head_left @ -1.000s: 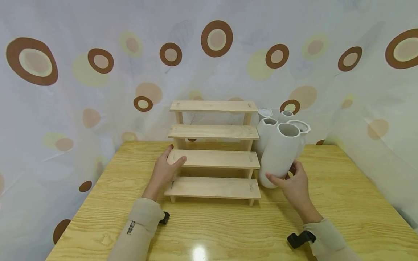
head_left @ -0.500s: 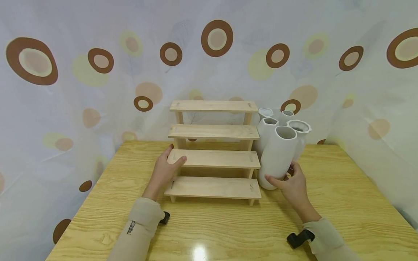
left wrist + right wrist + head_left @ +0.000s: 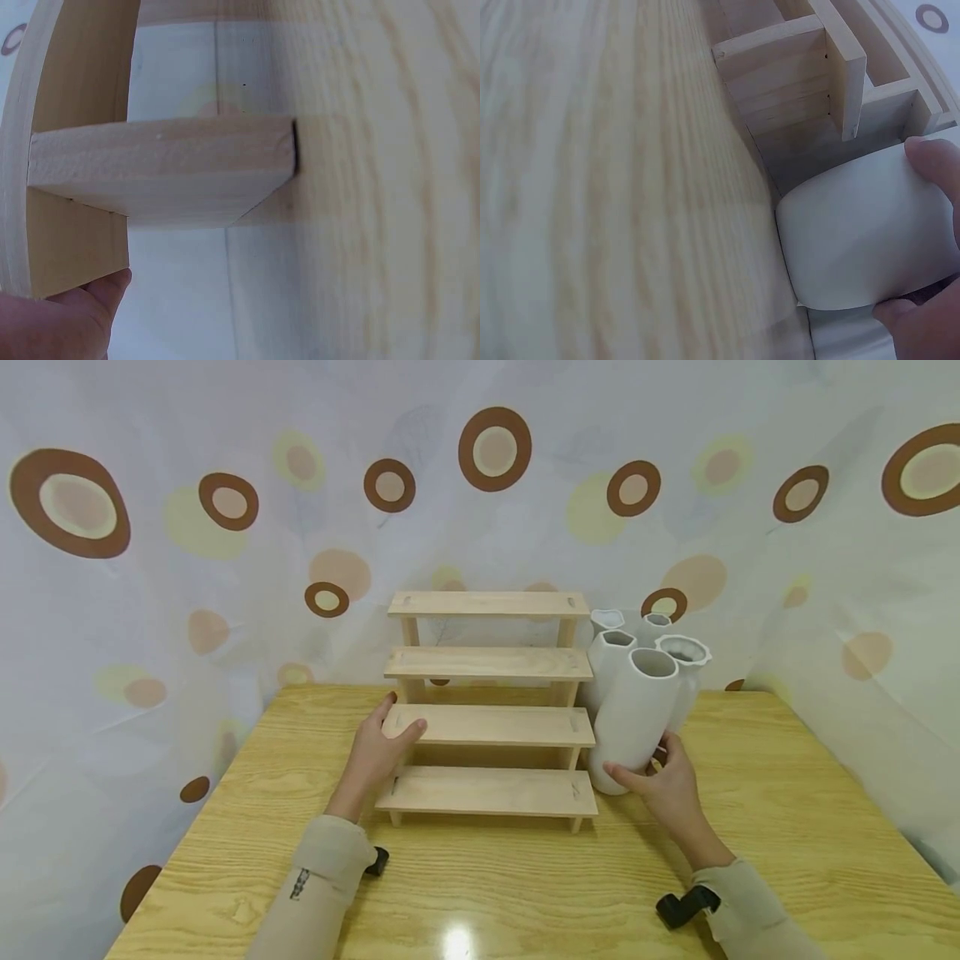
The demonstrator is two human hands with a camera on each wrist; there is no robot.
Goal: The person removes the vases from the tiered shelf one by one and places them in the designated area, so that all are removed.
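Observation:
A pale wooden stepped display stand [image 3: 491, 724] is at the centre of the table in the head view. My left hand [image 3: 378, 747] grips the left end of its second step from the bottom, thumb on top. In the left wrist view, fingers [image 3: 79, 315] lie against the board's edge. My right hand [image 3: 667, 785] holds a tall white vase [image 3: 633, 718] low on its body, thumb in front and fingers at its right side. The vase is close to the stand's right end, and the right wrist view shows its rounded base [image 3: 855, 232] at the tabletop.
Several other white vases stand clustered behind the held one, including one with a ruffled rim [image 3: 684, 649] and one with an angular mouth [image 3: 617, 639]. The yellow wood-grain table [image 3: 480, 881] meets a patterned cloth backdrop [image 3: 247, 635] behind and at the sides.
My right hand and the held vase have shifted slightly left, towards the stand. The left hand keeps its place on the step.

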